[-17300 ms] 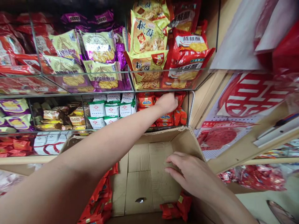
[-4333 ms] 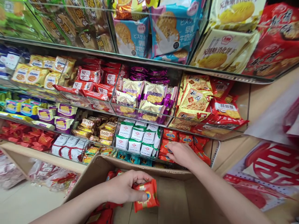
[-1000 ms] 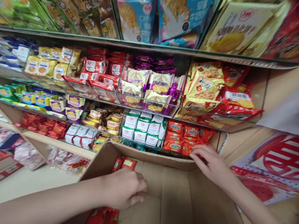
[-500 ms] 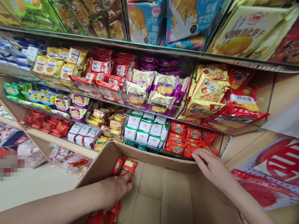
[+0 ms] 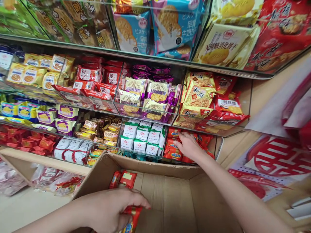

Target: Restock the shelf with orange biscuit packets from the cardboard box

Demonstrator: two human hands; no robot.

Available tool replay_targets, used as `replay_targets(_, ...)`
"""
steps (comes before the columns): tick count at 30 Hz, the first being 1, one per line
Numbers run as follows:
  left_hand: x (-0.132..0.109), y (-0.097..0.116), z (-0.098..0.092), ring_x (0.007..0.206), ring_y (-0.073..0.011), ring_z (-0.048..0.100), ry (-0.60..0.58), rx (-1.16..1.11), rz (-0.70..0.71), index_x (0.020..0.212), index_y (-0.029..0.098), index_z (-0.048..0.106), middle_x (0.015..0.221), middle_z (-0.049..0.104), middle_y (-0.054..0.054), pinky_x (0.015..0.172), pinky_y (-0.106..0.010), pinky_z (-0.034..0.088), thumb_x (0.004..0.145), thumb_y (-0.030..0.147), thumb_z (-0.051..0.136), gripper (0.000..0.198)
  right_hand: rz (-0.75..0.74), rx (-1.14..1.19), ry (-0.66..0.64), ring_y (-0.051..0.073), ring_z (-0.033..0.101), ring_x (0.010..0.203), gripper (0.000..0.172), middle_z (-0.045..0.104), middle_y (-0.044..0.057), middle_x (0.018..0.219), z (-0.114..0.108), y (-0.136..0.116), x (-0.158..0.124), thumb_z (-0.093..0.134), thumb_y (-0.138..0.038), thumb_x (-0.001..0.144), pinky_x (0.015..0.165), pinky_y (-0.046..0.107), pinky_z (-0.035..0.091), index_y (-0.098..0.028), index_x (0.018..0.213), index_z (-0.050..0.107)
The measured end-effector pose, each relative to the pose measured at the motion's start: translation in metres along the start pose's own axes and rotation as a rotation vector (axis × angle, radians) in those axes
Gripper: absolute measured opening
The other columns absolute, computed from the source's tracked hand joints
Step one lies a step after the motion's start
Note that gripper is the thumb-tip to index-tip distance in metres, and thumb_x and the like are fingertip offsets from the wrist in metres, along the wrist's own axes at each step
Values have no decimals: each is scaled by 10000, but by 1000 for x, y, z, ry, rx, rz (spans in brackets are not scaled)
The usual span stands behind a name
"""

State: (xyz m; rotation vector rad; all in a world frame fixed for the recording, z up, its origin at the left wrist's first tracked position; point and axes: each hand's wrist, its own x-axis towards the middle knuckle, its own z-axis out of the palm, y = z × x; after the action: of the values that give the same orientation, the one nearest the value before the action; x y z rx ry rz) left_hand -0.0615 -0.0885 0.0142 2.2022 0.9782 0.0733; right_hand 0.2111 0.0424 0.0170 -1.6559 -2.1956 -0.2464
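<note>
My left hand (image 5: 114, 207) is inside the cardboard box (image 5: 170, 191), its fingers curled round a red snack packet (image 5: 133, 220) with blue and gold print. Two more red packets (image 5: 128, 179) lie in the far left corner of the box. Past the box's far rim, my right hand (image 5: 189, 145) reaches into the shelf compartment of matching red packets (image 5: 173, 153). Its fingers rest over these packets with the thumb apart, and no packet shows in its grasp. The fingertips are partly hard to make out.
White and green packets (image 5: 141, 137) fill the compartment to the left. A glass-edged shelf (image 5: 179, 119) with yellow and red snack bags hangs close above my right hand. Red printed bags (image 5: 269, 158) stand at the right. Plastic bags (image 5: 55, 178) lie low at the left.
My right hand has moved from the box's rim up into the red packets on the shelf. My left hand has drawn nearer and now has a red packet in it. The view has shifted right.
</note>
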Motion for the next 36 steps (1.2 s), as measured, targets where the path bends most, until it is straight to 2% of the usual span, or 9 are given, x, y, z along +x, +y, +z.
replay_targets(5, 11, 2, -3, 990, -174, 561, 34, -612, 31, 1150, 242, 475, 1111, 584, -49, 796, -276, 459, 739, 159, 513, 420, 35, 35, 54, 268, 512, 987, 330, 542, 179, 1040, -6, 4, -2, 463, -275, 795, 862, 372, 401, -87, 1034, 591)
replay_targets(9, 32, 16, -9, 1079, -184, 507, 317, -1009, 132, 1114, 217, 446, 1229, 496, -90, 815, -278, 442, 700, 132, 590, 447, 85, 380, 125, 220, 568, 834, 278, 587, 107, 892, -22, -16, -22, 427, -336, 817, 763, 358, 453, -140, 874, 615)
replay_targets(12, 48, 23, -13, 1046, -183, 525, 516, -1119, 141, 1105, 198, 432, 1242, 476, -105, 795, -273, 449, 689, 133, 595, 452, 164, 965, -126, 187, 593, 720, 354, 609, 60, 829, -33, -45, -46, 447, -482, 788, 593, 317, 491, -173, 908, 571)
replay_targets(14, 57, 24, -14, 1043, -180, 522, 622, -1144, 170, 1091, 188, 424, 1248, 468, -109, 792, -269, 453, 694, 156, 589, 431, 188, 1240, -307, 180, 603, 767, 414, 617, 61, 902, -35, -61, -59, 558, -452, 725, 616, 307, 505, -178, 1032, 513)
replay_targets(16, 66, 22, -14, 1062, -180, 508, 669, -1150, 212, 1095, 184, 413, 1241, 471, -109, 807, -275, 451, 691, 183, 598, 444, 186, 1322, -349, 169, 601, 827, 463, 617, 55, 958, -32, -69, -67, 647, -353, 666, 714, 312, 499, -183, 1067, 489)
replay_targets(20, 76, 11, -8, 987, -172, 542, 607, -1042, 198, 1080, 150, 461, 1096, 562, -95, 823, -298, 449, 648, 268, 677, 497, 218, 1272, -242, 158, 603, 794, 367, 630, 26, 893, -20, -69, -72, 664, -271, 642, 727, 306, 494, -183, 965, 513)
replay_targets(25, 76, 1, 1, 770, -142, 590, 597, -951, 149, 1071, 145, 477, 980, 607, -80, 655, -279, 495, 688, 354, 639, 465, 184, 1269, -205, 161, 609, 737, 325, 639, 25, 840, -18, -61, -76, 648, -296, 660, 651, 292, 508, -189, 937, 515)
replay_targets(30, 68, 1, -9, 912, -150, 563, 807, -334, 231, 1013, 169, 551, 1012, 603, -70, 843, -314, 452, 809, 215, 461, 227, 307, 1121, 109, 195, 614, 808, 448, 640, 76, 948, -25, -12, -58, 634, -379, 669, 736, 364, 507, -193, 1050, 489)
replay_targets(36, 100, 8, -29, 1225, -216, 351, 746, 296, 321, 1212, 188, 465, 1319, 428, -87, 1026, -409, 298, 813, 200, 427, 400, 256, 992, 100, 214, 610, 866, 418, 613, 115, 1021, -7, 29, -18, 622, -324, 654, 780, 402, 492, -166, 1016, 483)
